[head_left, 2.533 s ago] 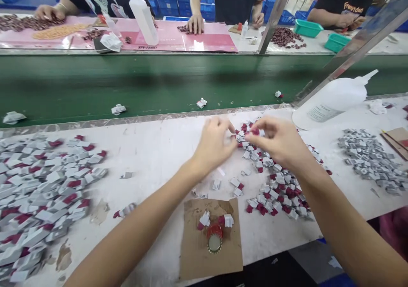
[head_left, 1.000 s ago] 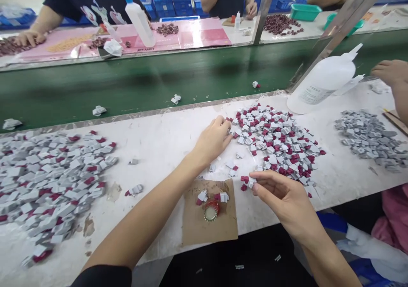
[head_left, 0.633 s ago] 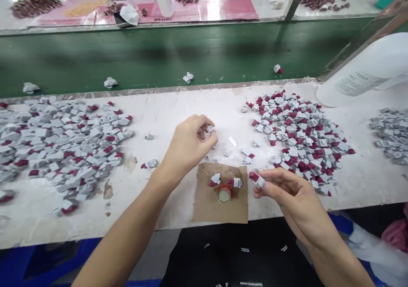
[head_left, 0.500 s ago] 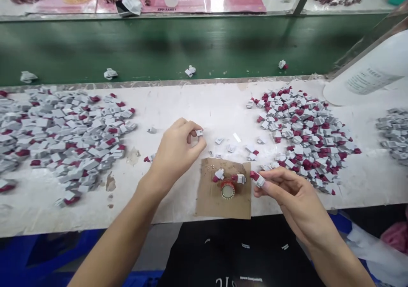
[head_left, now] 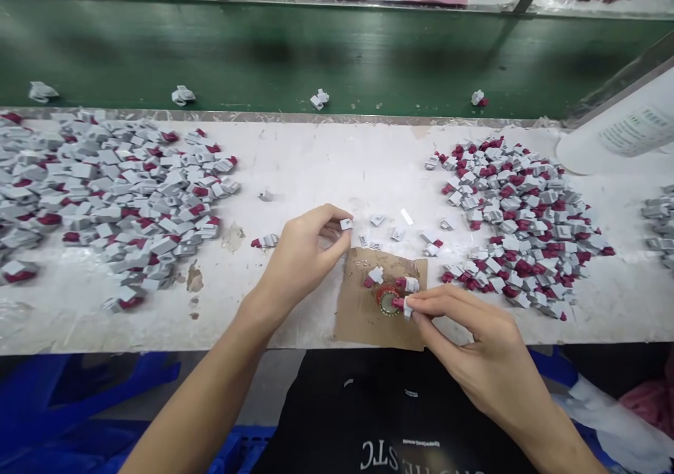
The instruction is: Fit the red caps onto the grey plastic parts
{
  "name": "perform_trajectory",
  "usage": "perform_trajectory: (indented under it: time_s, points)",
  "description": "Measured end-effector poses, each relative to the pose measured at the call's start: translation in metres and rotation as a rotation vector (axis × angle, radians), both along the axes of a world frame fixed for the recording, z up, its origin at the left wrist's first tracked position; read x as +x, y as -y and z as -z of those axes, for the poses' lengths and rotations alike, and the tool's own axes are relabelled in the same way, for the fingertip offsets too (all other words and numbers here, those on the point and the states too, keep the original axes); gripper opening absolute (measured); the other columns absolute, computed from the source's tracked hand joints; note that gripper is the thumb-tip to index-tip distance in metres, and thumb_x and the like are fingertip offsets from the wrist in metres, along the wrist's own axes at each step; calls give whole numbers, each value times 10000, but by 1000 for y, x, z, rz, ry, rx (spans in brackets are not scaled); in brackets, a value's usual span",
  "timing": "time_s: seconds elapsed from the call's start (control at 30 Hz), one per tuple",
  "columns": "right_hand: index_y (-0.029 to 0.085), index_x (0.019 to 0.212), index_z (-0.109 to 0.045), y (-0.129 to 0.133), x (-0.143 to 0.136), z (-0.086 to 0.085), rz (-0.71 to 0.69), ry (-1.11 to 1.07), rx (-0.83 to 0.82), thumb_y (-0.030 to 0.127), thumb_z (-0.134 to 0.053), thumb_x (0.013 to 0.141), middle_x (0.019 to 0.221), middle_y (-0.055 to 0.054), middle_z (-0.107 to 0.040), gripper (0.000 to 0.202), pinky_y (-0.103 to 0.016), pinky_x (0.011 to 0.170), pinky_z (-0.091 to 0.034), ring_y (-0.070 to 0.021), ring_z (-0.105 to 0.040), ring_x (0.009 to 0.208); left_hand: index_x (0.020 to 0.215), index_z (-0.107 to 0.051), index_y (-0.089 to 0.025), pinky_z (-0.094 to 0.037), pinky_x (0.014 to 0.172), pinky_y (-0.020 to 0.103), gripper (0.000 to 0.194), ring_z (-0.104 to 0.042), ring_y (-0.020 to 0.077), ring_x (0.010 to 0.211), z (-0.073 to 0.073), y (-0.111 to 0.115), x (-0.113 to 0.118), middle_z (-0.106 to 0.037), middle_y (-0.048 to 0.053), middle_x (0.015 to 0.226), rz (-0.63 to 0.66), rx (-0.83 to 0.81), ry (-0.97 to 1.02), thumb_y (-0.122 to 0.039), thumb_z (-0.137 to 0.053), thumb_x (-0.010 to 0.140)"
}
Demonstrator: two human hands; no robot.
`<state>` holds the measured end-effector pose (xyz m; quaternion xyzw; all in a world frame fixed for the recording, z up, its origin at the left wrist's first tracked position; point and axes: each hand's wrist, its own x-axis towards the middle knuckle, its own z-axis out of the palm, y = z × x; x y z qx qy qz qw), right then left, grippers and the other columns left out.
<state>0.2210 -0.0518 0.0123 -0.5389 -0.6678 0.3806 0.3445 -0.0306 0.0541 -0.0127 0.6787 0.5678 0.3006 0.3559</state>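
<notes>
Between thumb and index finger, my left hand (head_left: pixel 310 253) pinches a small grey piece (head_left: pixel 346 224) above the table. My right hand (head_left: pixel 474 333) grips a grey and dark red part (head_left: pixel 407 308), its red end over the round bottle cap (head_left: pixel 387 300). The cap lies on a square of brown cardboard (head_left: pixel 358 316). Two more grey and red parts rest on the cardboard, one (head_left: pixel 374 276) at the cap's upper left, the other (head_left: pixel 408 284) at its upper right. Small loose grey pieces (head_left: pixel 397 234) lie just beyond the cardboard.
A wide heap of grey and red parts (head_left: pixel 131 193) spreads at the left, another (head_left: pixel 521 221) at the right. A white bottle (head_left: pixel 621 119) leans in at the right. Behind the white table (head_left: pixel 326 158) runs a green belt (head_left: pixel 263 60) with several small parts on it.
My right hand has moved left, bringing its part from the cardboard's right edge to over the cap. My left hand still holds its grey piece. The view has tilted down slightly.
</notes>
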Motion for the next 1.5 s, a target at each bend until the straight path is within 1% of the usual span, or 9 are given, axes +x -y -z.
perform_trajectory:
  time_s: [0.13,0.47,0.7,0.8,0.9,1.07,1.2,1.37,1.5]
  points:
    - [245,1045,-798,-1,-1,-4,-29,17,10,123,-687,1070,1044,-41,-839,167,-303,811,-682,-203,-841,941,1068,-721,-233,-669,871,330,106,-782,195,927,-4,6,3,-807,20,992,-48,-34,142,-227,-793,990]
    - [232,1037,-845,-6,-4,-7,-85,-48,-40,106,-693,1044,1005,-37,-850,197,-267,756,-671,-176,-835,875,1165,-792,-243,-685,1001,354,119,-797,204,1077,-6,10,14,-816,45,1168,18,-87,301,-272,-767,1052]
    - [365,1057,-924,-25,13,7,228,-440,-184,261,-876,998,1055,12,-905,129,-288,924,-697,-190,-854,1023,1120,-794,-210,-726,857,313,178,-838,212,991,-21,9,37,-849,49,1043,45,-265,591,-252,-880,970]
    - [373,1007,-931,-39,21,13,358,-722,-240,342,-957,935,1057,26,-919,82,-298,976,-709,-191,-870,1048,1143,-783,-191,-730,882,312,182,-851,221,1030,-29,9,52,-866,68,1072,121,-356,736,-268,-863,999]
    - [367,960,-924,-49,22,13,373,-846,-291,403,-1001,881,1030,33,-923,117,-335,987,-728,-194,-880,1016,1170,-779,-183,-731,940,356,203,-852,244,1067,-33,9,65,-869,87,1123,180,-426,800,-292,-850,1013]
    - [368,941,-909,-53,20,10,367,-852,-324,433,-1002,856,1036,13,-925,142,-492,1009,-748,-256,-894,1012,1172,-762,-233,-751,948,470,142,-854,264,980,-31,9,75,-861,71,1090,184,-471,745,-286,-783,1041]
    - [360,946,-899,-52,21,12,400,-821,-323,430,-987,858,1035,1,-922,143,-535,1021,-742,-277,-889,1040,1168,-753,-229,-738,1006,481,135,-859,275,1044,-30,8,76,-868,85,1157,201,-470,754,-269,-769,1040]
    - [353,975,-914,-51,22,18,389,-806,-289,428,-982,887,1040,-3,-908,134,-472,990,-742,-250,-874,1016,1151,-756,-223,-739,981,468,116,-855,271,1022,-31,6,77,-865,77,1091,198,-469,731,-263,-772,1043]
    - [340,1015,-927,-52,25,19,382,-606,-188,370,-954,930,1022,-25,-895,94,-355,854,-732,-224,-855,960,1114,-789,-229,-728,957,411,80,-846,252,1037,-30,6,78,-859,56,1068,204,-409,638,-256,-790,1039]
